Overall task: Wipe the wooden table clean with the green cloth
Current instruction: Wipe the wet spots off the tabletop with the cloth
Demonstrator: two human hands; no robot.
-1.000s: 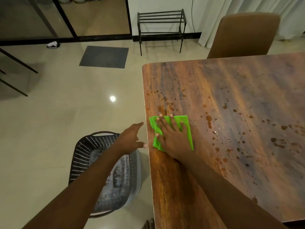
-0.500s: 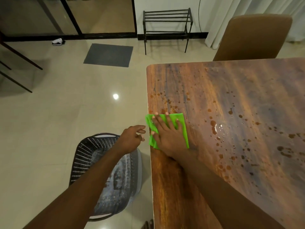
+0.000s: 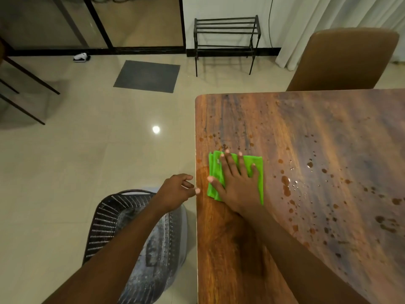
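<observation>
right hand (image 3: pixel 237 185) flat on green cloth (image 3: pixel 255 172), wooden table (image 3: pixel 306 150)

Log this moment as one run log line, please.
right hand flat on green cloth | left hand at wooden table edge, above basket | spots remain

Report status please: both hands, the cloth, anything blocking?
Right hand flat on green cloth, near table edge. Left hand open, at the edge, holding nothing. Brown spots remain. Path clear.

I find no readable text, labels, brands or numbers anywhere. Small pale tag on green cloth (image 3: pixel 236 174) too small to read. Nothing printed on counter (image 3: pixel 306 132) or basket (image 3: pixel 105 224).
</observation>
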